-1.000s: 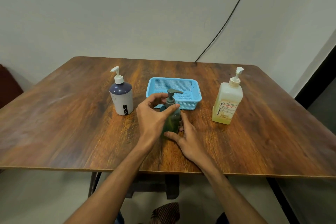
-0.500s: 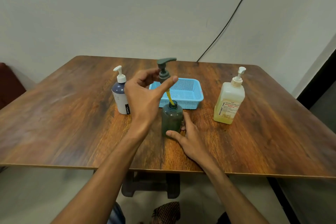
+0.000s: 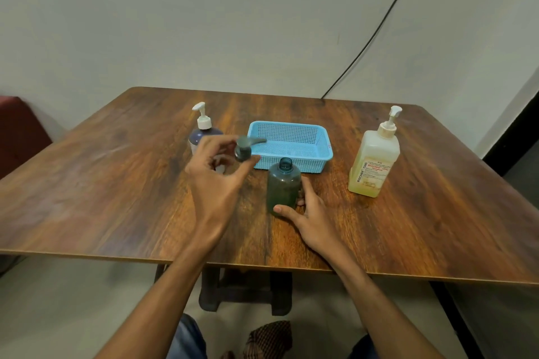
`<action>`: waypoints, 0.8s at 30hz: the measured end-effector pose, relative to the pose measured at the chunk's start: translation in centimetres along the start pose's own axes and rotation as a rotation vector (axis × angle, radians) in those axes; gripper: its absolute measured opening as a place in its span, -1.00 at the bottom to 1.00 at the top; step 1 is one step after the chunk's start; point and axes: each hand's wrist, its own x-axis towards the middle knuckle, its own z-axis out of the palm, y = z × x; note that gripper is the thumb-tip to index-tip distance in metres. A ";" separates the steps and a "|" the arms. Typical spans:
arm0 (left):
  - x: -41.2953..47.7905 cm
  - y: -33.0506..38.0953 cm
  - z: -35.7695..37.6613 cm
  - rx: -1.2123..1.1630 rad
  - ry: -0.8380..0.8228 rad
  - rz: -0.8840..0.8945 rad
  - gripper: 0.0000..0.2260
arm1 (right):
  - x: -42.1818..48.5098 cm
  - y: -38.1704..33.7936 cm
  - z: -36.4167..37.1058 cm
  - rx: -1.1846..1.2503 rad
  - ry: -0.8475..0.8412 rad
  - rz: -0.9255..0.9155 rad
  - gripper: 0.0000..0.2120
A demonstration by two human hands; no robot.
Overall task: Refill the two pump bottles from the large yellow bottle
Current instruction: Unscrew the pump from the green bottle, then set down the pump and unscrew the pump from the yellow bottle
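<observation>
The green bottle (image 3: 283,186) stands upright on the wooden table (image 3: 116,183), a little below the middle of the frame, with its long axis vertical and its open neck pointing up. No pump sits on it. The pump head (image 3: 244,149) is held left of and above the bottle, in front of the left end of the blue basket (image 3: 291,144); its spout points to the right, toward the basket. Its tube is hidden by the fingers and by blur.

The left hand (image 3: 217,181) comes up from the lower middle of the frame with a long bare forearm. Its fingers are pinched closed on the collar of the pump head, the thumb on the right side. The hand is blurred. The right hand (image 3: 310,213) lies low on the table and grips the base of the green bottle, thumb in front and fingers around the right side.

Half a second earlier the pump head was higher, right above the bottle, and its yellow tube was just leaving the neck. Now it is lower and more to the left, clear of the bottle. The right hand has not changed its grip.

The large yellow bottle (image 3: 374,162) stands upright at the right of the frame, well apart. The dark bottle with the white pump (image 3: 202,132) stands upright behind the left hand, partly covered by it.
</observation>
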 end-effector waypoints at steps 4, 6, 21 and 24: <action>-1.9 -3.0 -0.1 0.128 -0.103 -0.035 -0.72 | 0.2 -0.1 -0.1 -0.002 -0.006 0.006 -0.27; -2.3 -4.0 -0.2 0.179 -0.132 -0.052 -0.72 | 0.1 -0.2 -0.1 -0.008 -0.009 0.005 -0.28; -3.2 -6.2 -2.4 0.464 -0.570 -0.193 -0.67 | 0.0 -0.3 -0.3 -0.003 -0.026 0.010 -0.27; -2.5 -6.1 -2.9 0.470 -0.659 -0.230 -0.66 | -0.1 -0.3 -0.3 -0.006 -0.025 0.022 -0.27</action>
